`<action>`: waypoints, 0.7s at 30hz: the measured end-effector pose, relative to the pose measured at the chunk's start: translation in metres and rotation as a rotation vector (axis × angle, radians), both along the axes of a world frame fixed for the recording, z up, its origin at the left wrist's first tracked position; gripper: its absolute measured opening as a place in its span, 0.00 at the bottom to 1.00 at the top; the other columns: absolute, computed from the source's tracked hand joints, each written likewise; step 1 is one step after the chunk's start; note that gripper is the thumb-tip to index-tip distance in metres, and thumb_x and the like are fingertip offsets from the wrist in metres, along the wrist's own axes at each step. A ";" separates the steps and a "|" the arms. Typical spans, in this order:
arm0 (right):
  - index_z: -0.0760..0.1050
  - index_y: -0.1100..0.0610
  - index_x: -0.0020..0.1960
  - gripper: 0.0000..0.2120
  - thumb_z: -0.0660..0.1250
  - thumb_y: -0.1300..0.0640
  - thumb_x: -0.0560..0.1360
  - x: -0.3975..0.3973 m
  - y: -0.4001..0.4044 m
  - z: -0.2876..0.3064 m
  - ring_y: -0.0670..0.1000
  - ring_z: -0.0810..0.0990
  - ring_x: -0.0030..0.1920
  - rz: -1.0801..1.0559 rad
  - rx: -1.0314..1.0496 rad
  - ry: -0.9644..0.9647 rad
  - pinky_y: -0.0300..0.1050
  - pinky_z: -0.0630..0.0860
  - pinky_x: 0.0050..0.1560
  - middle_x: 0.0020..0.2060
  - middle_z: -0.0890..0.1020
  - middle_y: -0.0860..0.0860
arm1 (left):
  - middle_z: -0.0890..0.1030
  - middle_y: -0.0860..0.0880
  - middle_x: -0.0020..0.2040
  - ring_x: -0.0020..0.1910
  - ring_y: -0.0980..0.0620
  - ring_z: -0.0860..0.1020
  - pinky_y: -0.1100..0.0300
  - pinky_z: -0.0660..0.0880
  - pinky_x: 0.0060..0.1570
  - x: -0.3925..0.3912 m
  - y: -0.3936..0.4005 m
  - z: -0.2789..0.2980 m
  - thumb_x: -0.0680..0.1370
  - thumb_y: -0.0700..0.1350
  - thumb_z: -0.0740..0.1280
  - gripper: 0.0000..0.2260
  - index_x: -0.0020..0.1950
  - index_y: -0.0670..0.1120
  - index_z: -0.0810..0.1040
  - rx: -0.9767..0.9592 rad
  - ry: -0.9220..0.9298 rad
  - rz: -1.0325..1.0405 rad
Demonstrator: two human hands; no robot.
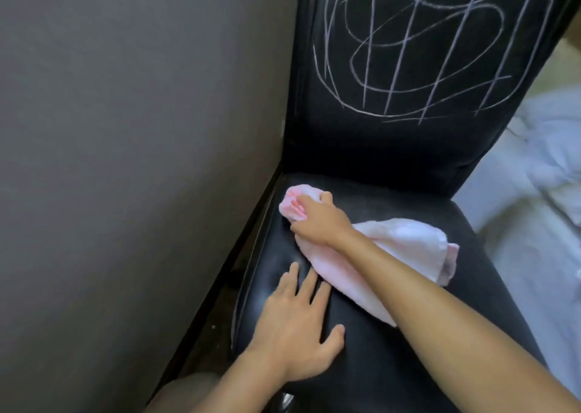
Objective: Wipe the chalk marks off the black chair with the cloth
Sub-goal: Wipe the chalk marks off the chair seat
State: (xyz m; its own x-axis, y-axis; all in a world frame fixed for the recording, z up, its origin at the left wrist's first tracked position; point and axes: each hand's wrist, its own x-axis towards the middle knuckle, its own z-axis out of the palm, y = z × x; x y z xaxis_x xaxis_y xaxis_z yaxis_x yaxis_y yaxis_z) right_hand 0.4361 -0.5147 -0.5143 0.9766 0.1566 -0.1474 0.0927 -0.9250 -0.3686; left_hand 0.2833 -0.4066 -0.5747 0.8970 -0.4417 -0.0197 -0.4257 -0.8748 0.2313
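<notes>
I've got my right hand (317,216) bunched tight around the near end of the soft pink terry cloth (393,255), pressing it into the seat of the black padded leather chair (408,349) at about ten o'clock, the loose tail trailing toward three. My left hand (298,327) lies spread flat at seven o'clock (bracing the chair, I'd judge). The seat looks nearly clean; the white chalk scribbles (418,51) at twelve o'clock on the backrest remain untouched.

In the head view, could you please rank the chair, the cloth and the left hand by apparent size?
1. Chair, by far largest.
2. Cloth, partly hidden under the right hand.
3. Left hand, though nearness to the camera enlarges it.
</notes>
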 end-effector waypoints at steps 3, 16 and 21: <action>0.70 0.32 0.64 0.21 0.61 0.51 0.74 -0.003 -0.025 0.004 0.53 0.75 0.51 -0.044 0.284 -0.013 0.49 0.74 0.53 0.60 0.66 0.49 | 0.45 0.41 0.86 0.83 0.30 0.43 0.40 0.45 0.82 -0.012 -0.011 0.004 0.81 0.66 0.53 0.41 0.86 0.44 0.46 -0.012 0.034 -0.013; 0.60 0.51 0.75 0.36 0.57 0.31 0.74 -0.021 -0.022 0.009 0.59 0.78 0.53 -0.250 -0.257 0.024 0.56 0.75 0.53 0.57 0.74 0.53 | 0.70 0.50 0.77 0.79 0.44 0.63 0.44 0.72 0.67 -0.043 -0.005 0.015 0.82 0.54 0.59 0.21 0.72 0.47 0.74 -0.445 0.127 -0.022; 0.57 0.46 0.79 0.38 0.70 0.35 0.76 -0.078 -0.015 0.026 0.46 0.78 0.51 -0.115 0.110 0.265 0.43 0.76 0.45 0.62 0.73 0.51 | 0.51 0.53 0.83 0.81 0.52 0.54 0.49 0.71 0.71 -0.018 0.018 0.019 0.83 0.50 0.59 0.27 0.82 0.57 0.56 -0.739 0.015 0.375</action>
State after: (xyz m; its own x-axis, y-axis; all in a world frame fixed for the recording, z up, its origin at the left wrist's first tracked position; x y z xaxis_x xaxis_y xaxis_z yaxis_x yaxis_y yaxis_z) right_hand 0.3579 -0.5302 -0.4883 0.9188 0.0761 -0.3873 -0.1231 -0.8771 -0.4644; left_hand 0.2651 -0.3882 -0.5552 0.9893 -0.0166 0.1453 -0.1280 -0.5781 0.8059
